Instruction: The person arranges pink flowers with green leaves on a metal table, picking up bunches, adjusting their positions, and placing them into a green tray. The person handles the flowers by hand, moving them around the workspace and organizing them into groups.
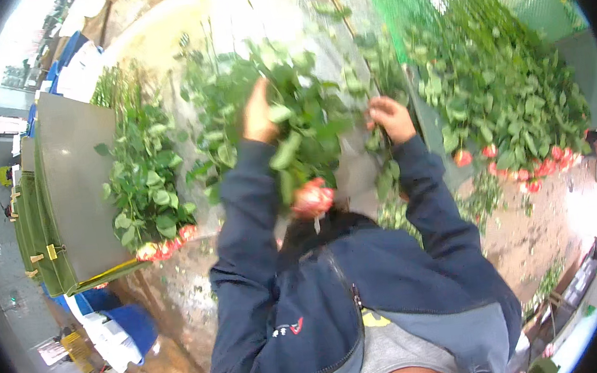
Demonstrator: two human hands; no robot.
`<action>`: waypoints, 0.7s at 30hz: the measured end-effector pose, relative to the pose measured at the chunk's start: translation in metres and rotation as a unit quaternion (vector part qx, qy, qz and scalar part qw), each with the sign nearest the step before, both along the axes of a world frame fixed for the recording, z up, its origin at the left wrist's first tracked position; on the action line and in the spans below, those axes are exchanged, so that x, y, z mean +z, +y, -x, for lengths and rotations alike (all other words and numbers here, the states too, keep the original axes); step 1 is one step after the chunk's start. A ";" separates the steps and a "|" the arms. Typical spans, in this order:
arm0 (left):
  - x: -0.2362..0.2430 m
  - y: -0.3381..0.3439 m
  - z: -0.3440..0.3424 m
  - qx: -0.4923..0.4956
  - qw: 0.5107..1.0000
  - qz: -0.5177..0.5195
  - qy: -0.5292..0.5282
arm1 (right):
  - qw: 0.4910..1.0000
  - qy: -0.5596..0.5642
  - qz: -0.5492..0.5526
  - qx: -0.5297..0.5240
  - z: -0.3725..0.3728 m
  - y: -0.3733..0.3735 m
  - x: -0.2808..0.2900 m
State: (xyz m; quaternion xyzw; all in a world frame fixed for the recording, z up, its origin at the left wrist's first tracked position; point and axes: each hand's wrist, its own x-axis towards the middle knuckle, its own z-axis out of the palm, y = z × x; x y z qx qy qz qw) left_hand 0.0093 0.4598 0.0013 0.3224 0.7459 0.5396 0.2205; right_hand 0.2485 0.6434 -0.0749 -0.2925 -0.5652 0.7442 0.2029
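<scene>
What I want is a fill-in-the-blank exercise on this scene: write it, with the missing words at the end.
1. The hand set in the middle rose bunch is the person's ____ one.
2. The large rose pile lies on the person's ____ side.
3. The mesh beside that pile is coloured ____.
4. Both forearms are covered by dark blue ____.

Missing words: left; right; green; sleeves.

Head-worn fisheye — downward, near
</scene>
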 end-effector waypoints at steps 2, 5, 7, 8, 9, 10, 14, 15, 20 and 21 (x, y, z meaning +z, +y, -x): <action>0.013 -0.037 0.030 -0.078 0.995 -0.055 0.026 | 0.999 -0.041 0.010 -0.016 0.010 -0.019 0.027; 0.005 -0.064 0.064 -0.050 0.996 0.064 0.032 | 0.997 -0.050 0.051 -0.006 0.027 -0.030 0.030; -0.043 -0.094 0.074 -0.020 0.980 0.130 0.148 | 0.997 -0.028 0.074 0.012 0.044 -0.047 0.035; -0.058 -0.102 0.069 0.000 0.952 0.181 0.246 | 0.997 -0.017 0.073 0.019 0.054 -0.053 0.028; -0.067 -0.102 0.064 0.038 0.917 0.304 0.256 | 0.997 -0.010 0.070 0.023 0.064 -0.058 0.020; -0.074 -0.103 0.057 0.061 0.928 0.241 0.278 | 0.997 -0.004 0.067 0.027 0.073 -0.063 0.009; -0.040 -0.081 0.030 0.097 0.907 0.292 0.286 | 0.965 -0.130 -0.226 -0.019 0.090 -0.065 -0.022; -0.041 -0.086 0.034 0.081 0.898 0.308 0.304 | 0.971 -0.107 -0.213 -0.014 0.095 -0.062 -0.023; 0.013 -0.077 -0.003 0.088 0.835 0.295 0.456 | 0.963 -0.081 -0.255 0.010 0.096 -0.046 -0.046; 0.028 -0.070 -0.017 0.081 0.845 0.223 0.479 | 0.956 -0.107 -0.270 0.025 0.096 -0.047 -0.037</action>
